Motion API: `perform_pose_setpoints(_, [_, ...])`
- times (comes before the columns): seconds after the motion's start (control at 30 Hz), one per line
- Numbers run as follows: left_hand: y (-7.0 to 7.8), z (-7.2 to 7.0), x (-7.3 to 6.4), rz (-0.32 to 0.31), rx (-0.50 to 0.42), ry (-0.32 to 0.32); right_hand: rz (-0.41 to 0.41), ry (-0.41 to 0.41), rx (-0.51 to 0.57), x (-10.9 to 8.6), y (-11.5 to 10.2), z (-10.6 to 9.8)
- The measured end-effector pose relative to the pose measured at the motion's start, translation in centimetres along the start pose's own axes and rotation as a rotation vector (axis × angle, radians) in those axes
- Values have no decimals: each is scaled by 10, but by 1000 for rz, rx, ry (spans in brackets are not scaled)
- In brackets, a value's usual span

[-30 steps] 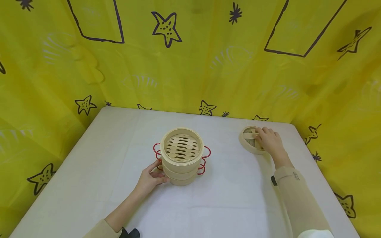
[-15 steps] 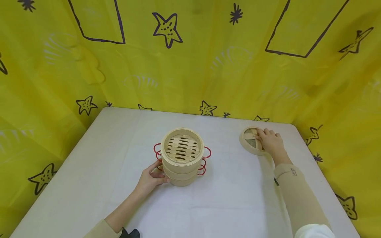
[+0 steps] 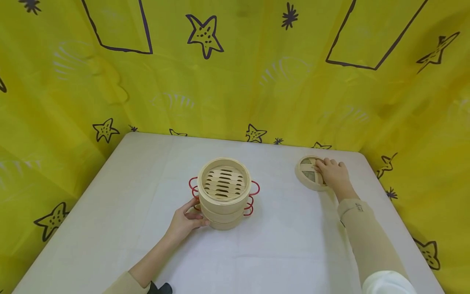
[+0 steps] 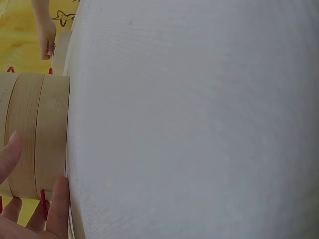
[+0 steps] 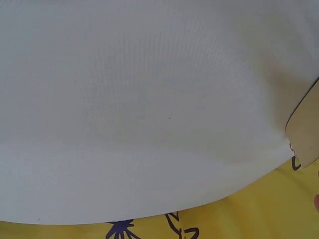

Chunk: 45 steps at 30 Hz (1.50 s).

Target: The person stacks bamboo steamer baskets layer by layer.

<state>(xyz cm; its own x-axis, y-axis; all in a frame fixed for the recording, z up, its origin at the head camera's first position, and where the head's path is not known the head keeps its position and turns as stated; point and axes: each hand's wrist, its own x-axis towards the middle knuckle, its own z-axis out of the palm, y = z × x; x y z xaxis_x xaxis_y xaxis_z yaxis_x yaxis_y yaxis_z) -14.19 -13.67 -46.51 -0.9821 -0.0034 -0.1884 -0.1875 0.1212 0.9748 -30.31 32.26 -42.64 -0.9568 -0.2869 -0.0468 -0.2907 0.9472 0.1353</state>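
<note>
A bamboo steamer (image 3: 223, 207) of stacked round tiers stands mid-table, its slatted floor showing at the top and red loop handles at both sides. My left hand (image 3: 186, 221) grips its lower left side, thumb in front; in the left wrist view the fingers (image 4: 60, 204) reach round the wall beside a red handle. Over at the right lies the round steamer lid (image 3: 306, 179), with crossed bamboo strips on top. My right hand (image 3: 335, 176) pinches the strips at its middle and covers its right part. Only an edge of the lid (image 5: 305, 130) shows in the right wrist view.
A white cloth covers the table (image 3: 279, 241), which has rounded far corners. Yellow curtains (image 3: 235, 81) with starfish drawings hang close behind it and along both sides. A black wrist strap piece (image 3: 161, 288) shows at the bottom, by the left sleeve.
Hardly anything moves: the right forearm and sleeve turn slightly while the hand stays on the lid. The left hand and the steamer keep their places.
</note>
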Motion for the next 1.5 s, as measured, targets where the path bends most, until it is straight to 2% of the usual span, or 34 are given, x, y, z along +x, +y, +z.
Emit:
perform_pose_setpoints(0.27, [0, 0, 0, -1, -5, -1, -13, 29, -21, 2, 0, 3])
perform_pose_setpoints(0.6, [-1, 0, -1, 13, 2, -4, -8, 65, 11, 0, -4, 2])
perform_pose_setpoints(0.87, [-1, -1, -1, 14, 7, -2, -10, 177, 45, 0, -3, 12])
perform_pose_setpoints(1.07, [0, -1, 0, 10, 15, 0, 5, 212, 61, 0, -3, 15])
perform_pose_setpoints(1.27, [1, -1, 0, 9, 10, 1, -4, 222, 56, 1, -3, 14])
perform_pose_setpoints(1.5, [1, -1, -1, 9, -2, -8, -21, 164, 28, 2, -3, 10])
